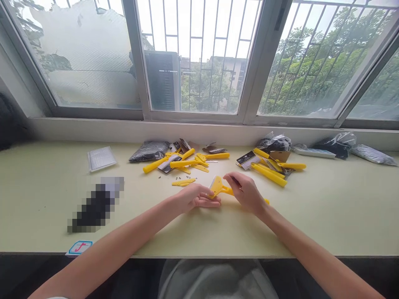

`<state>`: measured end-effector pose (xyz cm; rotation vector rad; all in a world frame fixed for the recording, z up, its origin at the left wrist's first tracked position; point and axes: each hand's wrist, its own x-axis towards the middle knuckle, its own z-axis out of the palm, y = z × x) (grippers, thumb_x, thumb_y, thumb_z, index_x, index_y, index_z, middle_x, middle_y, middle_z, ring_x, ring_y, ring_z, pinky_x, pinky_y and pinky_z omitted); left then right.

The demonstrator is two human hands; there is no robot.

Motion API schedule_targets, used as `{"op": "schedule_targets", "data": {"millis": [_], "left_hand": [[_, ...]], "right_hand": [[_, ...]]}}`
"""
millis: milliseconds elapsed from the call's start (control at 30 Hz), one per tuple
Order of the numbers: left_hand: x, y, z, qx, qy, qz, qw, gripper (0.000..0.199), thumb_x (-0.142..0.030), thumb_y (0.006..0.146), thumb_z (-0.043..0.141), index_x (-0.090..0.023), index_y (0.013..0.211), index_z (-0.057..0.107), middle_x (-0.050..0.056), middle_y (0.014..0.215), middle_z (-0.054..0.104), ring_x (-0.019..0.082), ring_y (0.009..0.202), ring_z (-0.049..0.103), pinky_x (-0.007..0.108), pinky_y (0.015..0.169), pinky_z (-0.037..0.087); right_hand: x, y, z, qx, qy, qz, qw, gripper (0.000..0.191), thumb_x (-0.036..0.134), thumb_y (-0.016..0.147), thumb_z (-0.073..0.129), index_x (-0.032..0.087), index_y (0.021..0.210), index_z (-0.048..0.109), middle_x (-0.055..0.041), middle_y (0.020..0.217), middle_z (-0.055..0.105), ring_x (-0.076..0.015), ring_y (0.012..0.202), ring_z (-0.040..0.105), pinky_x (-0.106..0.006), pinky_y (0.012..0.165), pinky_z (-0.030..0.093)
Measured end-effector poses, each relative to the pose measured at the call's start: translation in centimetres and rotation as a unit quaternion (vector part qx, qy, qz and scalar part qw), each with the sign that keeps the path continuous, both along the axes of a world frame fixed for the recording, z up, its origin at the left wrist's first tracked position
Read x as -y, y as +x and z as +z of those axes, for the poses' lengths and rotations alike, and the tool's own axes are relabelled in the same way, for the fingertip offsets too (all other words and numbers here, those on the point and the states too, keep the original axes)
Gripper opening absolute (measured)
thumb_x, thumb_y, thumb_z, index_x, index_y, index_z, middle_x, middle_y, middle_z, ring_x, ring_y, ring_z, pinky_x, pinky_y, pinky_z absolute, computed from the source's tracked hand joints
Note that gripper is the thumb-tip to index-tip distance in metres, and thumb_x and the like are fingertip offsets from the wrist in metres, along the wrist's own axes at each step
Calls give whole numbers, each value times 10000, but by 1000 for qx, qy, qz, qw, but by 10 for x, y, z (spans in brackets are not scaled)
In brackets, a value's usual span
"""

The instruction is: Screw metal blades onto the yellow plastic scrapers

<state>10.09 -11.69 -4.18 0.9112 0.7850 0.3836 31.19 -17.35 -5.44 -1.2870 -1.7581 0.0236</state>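
My left hand [197,197] grips the head of a yellow scraper [217,185] between thumb and fingers, near the middle of the table. The scraper's handle runs to the right, passing under my right hand [245,192]. My right hand is bent just above the handle, its fingers drawn together; what they hold, if anything, is too small to make out. Left of the scraper lies a loose yellow plate [183,182], with several small screws [179,178] just behind it.
Behind my hands lie a pile of yellow scrapers [187,163] and another pile [269,172] with cards. Black bags [149,150], a clear packet [101,159] and a marked card [80,247] also lie on the table [336,216]. Windows rise behind.
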Motion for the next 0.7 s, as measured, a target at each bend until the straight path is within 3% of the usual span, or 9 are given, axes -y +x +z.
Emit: {"op": "schedule_targets", "data": {"millis": [167, 267, 333, 500, 700], "left_hand": [[0, 1, 0, -11, 8, -7, 1000, 195, -95, 734, 693, -21, 914, 694, 247, 1005, 755, 299, 906, 773, 293, 866, 626], [-1, 2, -1, -18, 12, -21, 1000, 148, -105, 736, 689, -46, 870, 710, 215, 986, 767, 285, 910, 773, 298, 871, 625], [-3, 2, -2, -18, 11, -30, 999, 130, -117, 737, 697, -49, 846, 719, 209, 997, 767, 284, 932, 770, 294, 886, 619], [-2, 4, -4, -4, 30, -31, 999, 112, -92, 755, 686, -40, 842, 733, 205, 971, 766, 285, 900, 772, 345, 893, 623], [-4, 7, -8, -11, 41, -27, 999, 209, -18, 757, 597, -35, 895, 754, 186, 882, 766, 264, 831, 775, 356, 865, 630]], "right_hand": [[-31, -22, 40, -226, 96, 54, 968, 388, 542, 1023, 436, 225, 840, 565, -32, 735, 678, -149, 611, 572, -292, 628, 462], [-66, -51, 57, -331, 60, 97, 937, 466, 626, 1005, 394, 236, 765, 477, -14, 645, 634, -148, 588, 555, -276, 597, 441], [-89, -73, 58, -359, 12, 95, 928, 501, 663, 979, 414, 237, 718, 434, -5, 649, 587, -135, 542, 470, -271, 537, 385], [-125, -114, 40, -286, 2, 14, 958, 561, 721, 969, 324, 243, 677, 348, 27, 611, 418, -152, 565, 364, -288, 541, 299], [-138, -127, 30, -157, 63, 10, 985, 532, 675, 992, 344, 245, 679, 323, 5, 677, 445, -174, 662, 416, -292, 628, 340]]}}
